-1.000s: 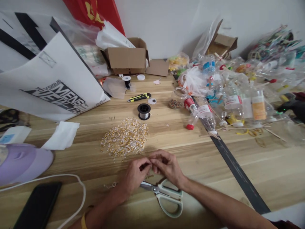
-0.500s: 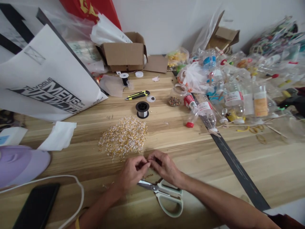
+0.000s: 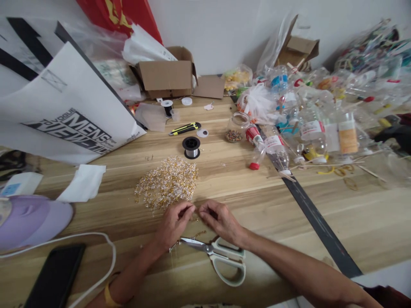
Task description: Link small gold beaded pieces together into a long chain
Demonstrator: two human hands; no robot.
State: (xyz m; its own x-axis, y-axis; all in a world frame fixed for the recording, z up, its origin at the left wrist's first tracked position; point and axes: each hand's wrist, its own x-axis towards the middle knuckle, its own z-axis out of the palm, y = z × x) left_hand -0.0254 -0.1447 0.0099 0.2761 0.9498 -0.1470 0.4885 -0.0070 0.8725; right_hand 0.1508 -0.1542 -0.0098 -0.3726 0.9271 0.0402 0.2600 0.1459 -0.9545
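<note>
My left hand (image 3: 176, 222) is closed in a pinch just below a pile of small gold and clear beaded pieces (image 3: 170, 182). Facing it across a narrow gap, my right hand (image 3: 222, 220) pinches too, thumb against forefinger. What the fingertips hold is too small to make out. A tiny gold bit (image 3: 194, 220) shows under the gap between them. Scissors with pale handles (image 3: 228, 267) lie on the table below my right hand, blades slightly apart and pointing left. Beside the blades is a short beaded chain (image 3: 201, 234), partly hidden near my left wrist.
A spool of wire (image 3: 192, 148), a yellow-black utility knife (image 3: 184, 128) and a jar of beads (image 3: 236, 128) stand further back. Plastic bottles (image 3: 311, 132) crowd the right. At left are a paper bag (image 3: 77, 115), a phone (image 3: 54, 276) and a white cable (image 3: 111, 252).
My fingertips, which met half a second ago, are now slightly apart. Both hands sit a little higher in view, uncovering more of the beaded chain. The scissors stay on the table.
</note>
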